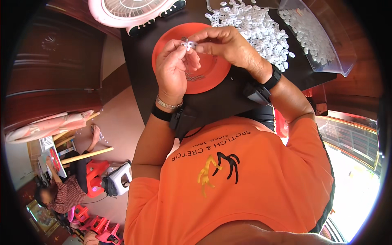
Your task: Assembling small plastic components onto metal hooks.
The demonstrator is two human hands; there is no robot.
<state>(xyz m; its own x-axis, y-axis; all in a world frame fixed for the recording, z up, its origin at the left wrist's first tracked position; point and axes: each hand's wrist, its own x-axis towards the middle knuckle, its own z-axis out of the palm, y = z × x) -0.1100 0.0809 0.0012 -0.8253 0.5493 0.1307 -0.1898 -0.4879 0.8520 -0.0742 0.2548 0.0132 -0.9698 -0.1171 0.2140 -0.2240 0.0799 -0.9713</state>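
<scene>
Over a round red plate (163, 38), my two hands meet at the fingertips. A small white plastic piece (188, 46) sits pinched in my left hand (172, 67), its thumb and forefinger closed and the other fingers curled. My right hand (230, 47) closes thumb and forefinger on the right side of the same piece, where a greyish bit shows; its exact shape is too small to tell. Small dark metallic bits or marks lie low in the plate. Beyond my right hand spreads a heap of white oval plastic pieces (261, 30), each with dark holes.
A clear plastic bin (341, 61) of similar pale pieces stands at the far right of the dark table (220, 96). A pink-and-white fan (110, 14) is at the far left. Off to the left, another person (71, 192) sits among red and white stools (118, 179).
</scene>
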